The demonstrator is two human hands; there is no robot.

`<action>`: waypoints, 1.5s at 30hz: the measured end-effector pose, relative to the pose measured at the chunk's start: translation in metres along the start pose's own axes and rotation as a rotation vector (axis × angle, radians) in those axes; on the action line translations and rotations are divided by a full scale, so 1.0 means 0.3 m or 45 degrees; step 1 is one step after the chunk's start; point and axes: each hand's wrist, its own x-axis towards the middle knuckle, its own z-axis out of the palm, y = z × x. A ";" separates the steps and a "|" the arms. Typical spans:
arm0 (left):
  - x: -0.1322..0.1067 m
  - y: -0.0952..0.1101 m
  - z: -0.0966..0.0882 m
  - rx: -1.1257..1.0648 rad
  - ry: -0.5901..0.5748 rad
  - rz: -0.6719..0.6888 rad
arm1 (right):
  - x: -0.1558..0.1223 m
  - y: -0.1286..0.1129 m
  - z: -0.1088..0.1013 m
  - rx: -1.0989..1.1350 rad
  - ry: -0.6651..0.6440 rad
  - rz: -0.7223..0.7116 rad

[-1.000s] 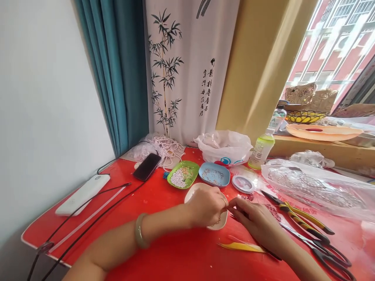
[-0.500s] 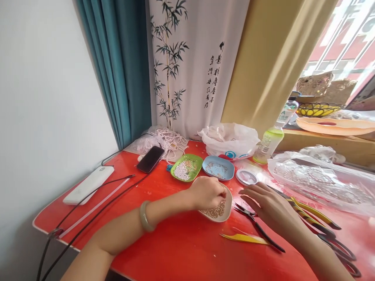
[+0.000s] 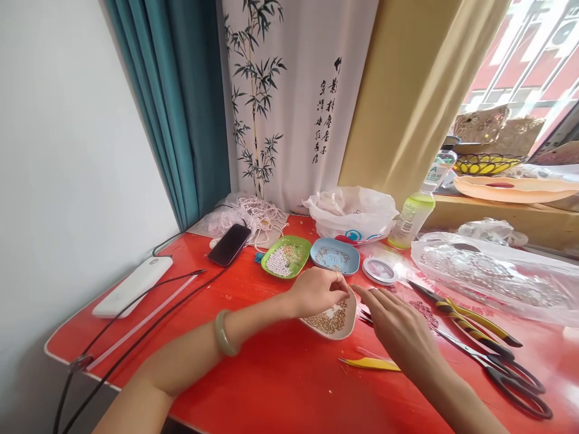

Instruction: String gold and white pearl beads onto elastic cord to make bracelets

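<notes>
My left hand [image 3: 320, 292] is over the beige dish [image 3: 351, 319], thumb and fingers pinched together; whatever is between them is too small to make out. Gold beads [image 3: 332, 321] lie in this dish. Close by on the right, the fingertips of my right hand [image 3: 386, 310] almost meet those of my left. Its fingers are drawn together and its thumb is hidden, so what it pinches does not show. Under it, dark plier tips [image 3: 365, 317] stick out, the rest covered. Yellow tweezers [image 3: 368, 363] lie nearer me, partly behind my right wrist.
A green dish [image 3: 307, 244] with pearly and gold beads and a blue dish [image 3: 357, 256] with small metal pieces stand behind. Scissors [image 3: 515, 386], yellow-black pliers [image 3: 479, 328] and a bagged bead bundle [image 3: 488, 271] lie right. A phone [image 3: 230, 244] and power bank [image 3: 133, 288] lie left.
My right hand has moved left to my left hand, its fingers drawing together and covering more of the pliers. My left hand has lifted slightly, baring more beads. The view has shifted slightly.
</notes>
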 end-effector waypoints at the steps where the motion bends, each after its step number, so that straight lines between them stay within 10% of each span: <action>1: 0.000 -0.002 0.001 -0.003 0.014 -0.016 | 0.000 0.008 -0.004 -0.024 0.006 0.007; 7: -0.006 0.002 0.008 0.015 0.026 -0.003 | 0.007 -0.004 -0.006 0.078 -0.059 0.018; 16: -0.004 0.001 0.002 -0.046 -0.052 0.011 | 0.028 -0.020 -0.026 0.608 -0.171 0.498; 25: -0.004 0.000 -0.002 0.029 -0.006 0.079 | 0.015 -0.005 0.002 0.443 -0.296 0.321; 32: 0.012 -0.007 -0.027 -0.051 -0.086 0.020 | 0.023 -0.021 -0.021 0.831 -0.337 0.497; 45: 0.050 -0.360 -0.274 0.527 0.020 -0.415 | 0.049 -0.025 -0.055 1.180 -0.320 0.868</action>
